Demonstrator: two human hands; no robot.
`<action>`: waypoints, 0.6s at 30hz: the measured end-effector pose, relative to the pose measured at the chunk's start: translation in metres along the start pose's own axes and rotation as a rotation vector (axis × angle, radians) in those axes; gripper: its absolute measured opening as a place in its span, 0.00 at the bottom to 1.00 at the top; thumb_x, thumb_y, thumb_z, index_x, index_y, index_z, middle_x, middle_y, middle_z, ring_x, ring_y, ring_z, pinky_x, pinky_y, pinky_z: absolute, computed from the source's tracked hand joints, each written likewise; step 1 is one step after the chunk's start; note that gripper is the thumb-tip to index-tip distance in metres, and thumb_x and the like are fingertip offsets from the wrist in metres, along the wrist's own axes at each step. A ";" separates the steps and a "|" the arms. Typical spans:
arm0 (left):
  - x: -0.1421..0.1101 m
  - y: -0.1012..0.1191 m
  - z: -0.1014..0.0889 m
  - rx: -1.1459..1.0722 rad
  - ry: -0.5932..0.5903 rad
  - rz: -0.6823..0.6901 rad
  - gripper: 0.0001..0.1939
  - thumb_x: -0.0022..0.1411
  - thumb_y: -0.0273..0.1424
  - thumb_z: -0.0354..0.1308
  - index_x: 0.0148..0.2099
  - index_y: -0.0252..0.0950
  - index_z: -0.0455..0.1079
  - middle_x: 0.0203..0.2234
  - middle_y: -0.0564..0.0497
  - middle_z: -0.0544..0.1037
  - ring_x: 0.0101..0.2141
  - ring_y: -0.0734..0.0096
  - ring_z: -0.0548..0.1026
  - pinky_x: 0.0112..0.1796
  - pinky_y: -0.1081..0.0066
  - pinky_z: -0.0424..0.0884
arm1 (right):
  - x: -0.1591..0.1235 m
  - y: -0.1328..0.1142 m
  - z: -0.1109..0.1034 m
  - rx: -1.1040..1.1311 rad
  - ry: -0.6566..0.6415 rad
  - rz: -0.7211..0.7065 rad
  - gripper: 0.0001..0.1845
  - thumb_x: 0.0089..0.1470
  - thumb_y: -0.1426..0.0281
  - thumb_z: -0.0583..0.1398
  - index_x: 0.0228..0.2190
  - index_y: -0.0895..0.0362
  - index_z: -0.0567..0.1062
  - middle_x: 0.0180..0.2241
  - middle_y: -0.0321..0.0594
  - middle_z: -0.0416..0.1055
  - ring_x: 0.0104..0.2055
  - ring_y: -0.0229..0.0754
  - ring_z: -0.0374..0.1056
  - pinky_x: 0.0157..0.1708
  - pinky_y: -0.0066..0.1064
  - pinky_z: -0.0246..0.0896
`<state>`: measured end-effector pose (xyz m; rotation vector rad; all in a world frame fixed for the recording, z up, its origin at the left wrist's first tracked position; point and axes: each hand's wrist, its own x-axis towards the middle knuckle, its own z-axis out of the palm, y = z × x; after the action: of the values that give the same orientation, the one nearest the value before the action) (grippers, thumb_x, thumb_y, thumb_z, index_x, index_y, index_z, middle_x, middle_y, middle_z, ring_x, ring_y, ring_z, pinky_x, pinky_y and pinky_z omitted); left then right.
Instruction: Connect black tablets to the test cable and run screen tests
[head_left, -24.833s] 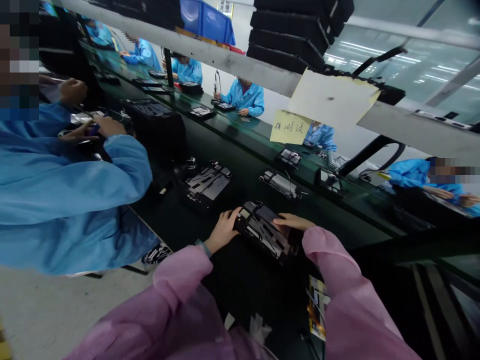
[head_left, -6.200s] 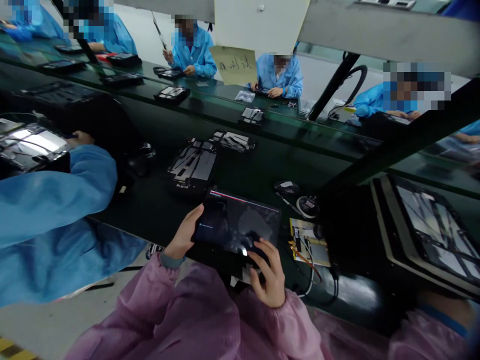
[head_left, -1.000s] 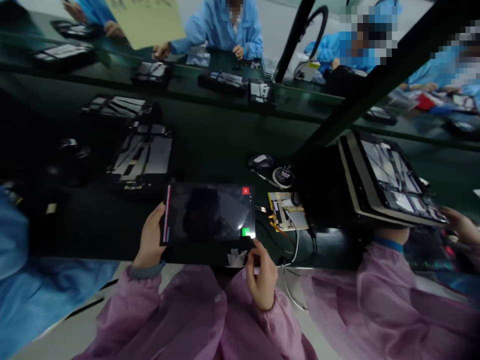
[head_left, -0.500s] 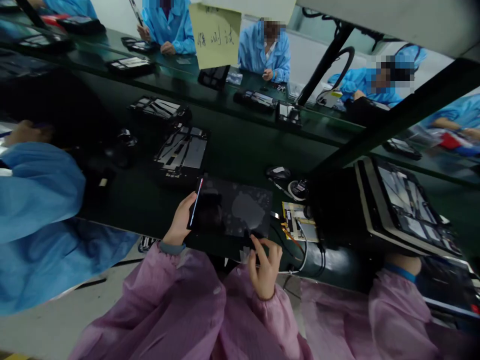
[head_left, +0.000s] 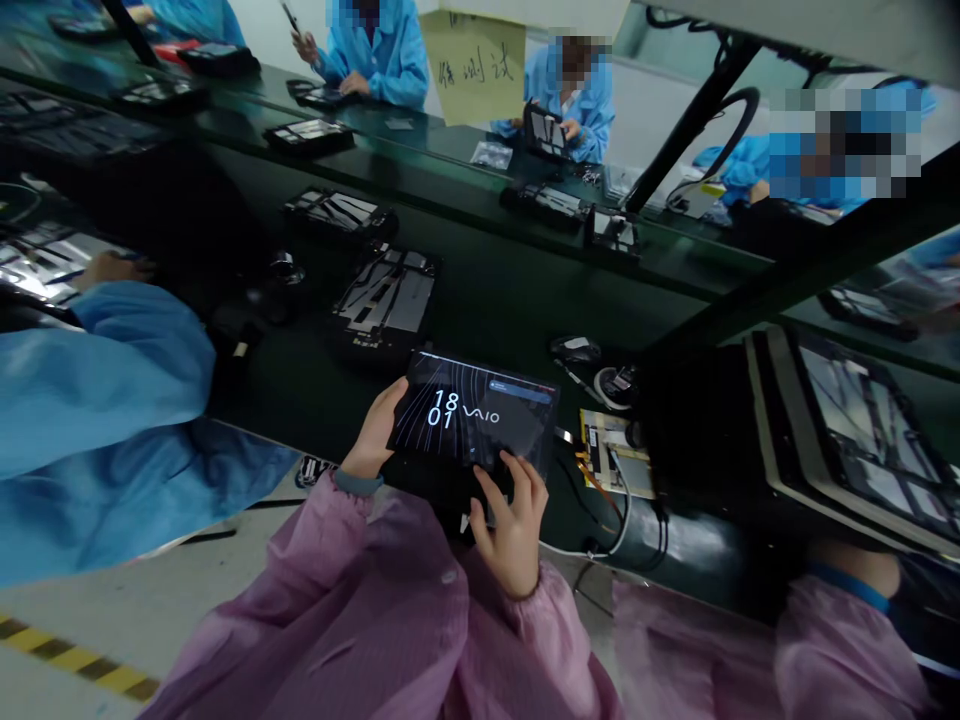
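A dark tablet (head_left: 480, 410) is in front of me, its screen lit with a clock and a VAIO logo. My left hand (head_left: 377, 428) grips its left edge, with the thumb near the screen's corner. At the tablet's lower right edge, my right hand (head_left: 511, 520) has its fingers apart, the fingertips on or just over the screen's border. To the right of the tablet lies a flat battery-like module (head_left: 616, 452) with yellow edges, and cables run around it.
Opened tablets with bare insides (head_left: 390, 295) lie in stacks behind the tablet. At right stands a tall stack of devices (head_left: 765, 430), a neighbour's pink sleeve (head_left: 840, 640) beside it. A blue sleeve (head_left: 112, 370) is close on the left. Coiled cables (head_left: 616, 385) lie behind the module.
The tablet's screen has gone from dark to lit. My right hand's fingers have moved left along the lower edge and are more spread. The view has shifted slightly.
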<state>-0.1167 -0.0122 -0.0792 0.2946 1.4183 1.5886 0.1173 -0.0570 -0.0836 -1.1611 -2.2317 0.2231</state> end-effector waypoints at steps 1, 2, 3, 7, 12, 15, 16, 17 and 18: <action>0.000 0.000 0.000 0.003 -0.005 0.006 0.15 0.54 0.41 0.64 0.41 0.38 0.77 0.47 0.44 0.78 0.56 0.52 0.69 0.56 0.61 0.66 | 0.005 0.000 0.001 -0.009 -0.004 0.002 0.17 0.57 0.69 0.57 0.49 0.51 0.74 0.60 0.46 0.57 0.62 0.58 0.50 0.56 0.57 0.54; 0.001 -0.001 0.000 0.004 -0.007 0.012 0.15 0.54 0.41 0.64 0.41 0.38 0.77 0.47 0.44 0.78 0.56 0.52 0.69 0.56 0.61 0.66 | 0.011 0.000 0.003 -0.022 -0.005 0.007 0.17 0.57 0.69 0.58 0.49 0.51 0.74 0.60 0.46 0.57 0.62 0.58 0.50 0.56 0.58 0.53; 0.001 -0.002 0.000 0.002 -0.007 0.015 0.16 0.53 0.42 0.64 0.41 0.38 0.77 0.47 0.45 0.78 0.56 0.52 0.69 0.56 0.61 0.66 | 0.019 0.000 0.004 -0.038 0.001 0.017 0.17 0.57 0.68 0.58 0.49 0.51 0.74 0.60 0.47 0.56 0.62 0.59 0.50 0.56 0.59 0.52; 0.004 -0.006 -0.003 -0.006 0.016 0.002 0.17 0.54 0.43 0.64 0.42 0.39 0.77 0.48 0.45 0.78 0.56 0.52 0.69 0.56 0.60 0.65 | 0.049 0.003 0.000 -0.075 0.072 0.053 0.22 0.58 0.68 0.57 0.55 0.51 0.69 0.62 0.48 0.53 0.64 0.59 0.47 0.58 0.60 0.50; 0.004 -0.005 -0.004 0.021 0.050 0.001 0.13 0.54 0.39 0.64 0.40 0.38 0.77 0.48 0.45 0.77 0.56 0.55 0.69 0.56 0.64 0.65 | 0.042 0.010 -0.012 -0.034 0.101 0.051 0.21 0.58 0.70 0.57 0.53 0.51 0.70 0.61 0.47 0.56 0.64 0.57 0.49 0.58 0.58 0.52; 0.005 -0.007 -0.004 -0.010 0.022 -0.020 0.16 0.55 0.41 0.63 0.42 0.37 0.76 0.45 0.45 0.79 0.54 0.55 0.72 0.53 0.63 0.68 | 0.022 0.011 -0.011 -0.008 0.067 0.039 0.19 0.58 0.71 0.57 0.51 0.51 0.71 0.59 0.47 0.58 0.63 0.57 0.51 0.56 0.58 0.54; 0.006 -0.007 -0.004 -0.013 0.011 -0.019 0.17 0.55 0.42 0.63 0.43 0.37 0.76 0.44 0.45 0.79 0.53 0.56 0.72 0.52 0.64 0.69 | 0.016 0.010 -0.009 -0.004 0.052 0.032 0.19 0.58 0.71 0.57 0.51 0.52 0.71 0.59 0.47 0.58 0.62 0.57 0.51 0.56 0.58 0.55; 0.006 -0.007 -0.004 -0.009 0.005 -0.012 0.18 0.55 0.43 0.63 0.43 0.36 0.76 0.44 0.45 0.80 0.52 0.56 0.73 0.51 0.65 0.70 | 0.011 0.009 -0.007 0.000 0.035 0.026 0.19 0.58 0.71 0.57 0.51 0.52 0.71 0.59 0.47 0.58 0.62 0.57 0.51 0.56 0.58 0.55; 0.006 -0.007 -0.004 -0.005 0.001 -0.002 0.18 0.54 0.43 0.64 0.43 0.36 0.76 0.43 0.46 0.80 0.52 0.57 0.73 0.51 0.66 0.70 | 0.008 0.006 -0.005 0.002 0.018 0.020 0.18 0.58 0.71 0.57 0.50 0.52 0.72 0.59 0.47 0.58 0.62 0.57 0.51 0.56 0.58 0.55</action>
<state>-0.1193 -0.0111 -0.0892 0.2891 1.4146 1.5908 0.1211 -0.0472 -0.0782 -1.1808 -2.2043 0.2216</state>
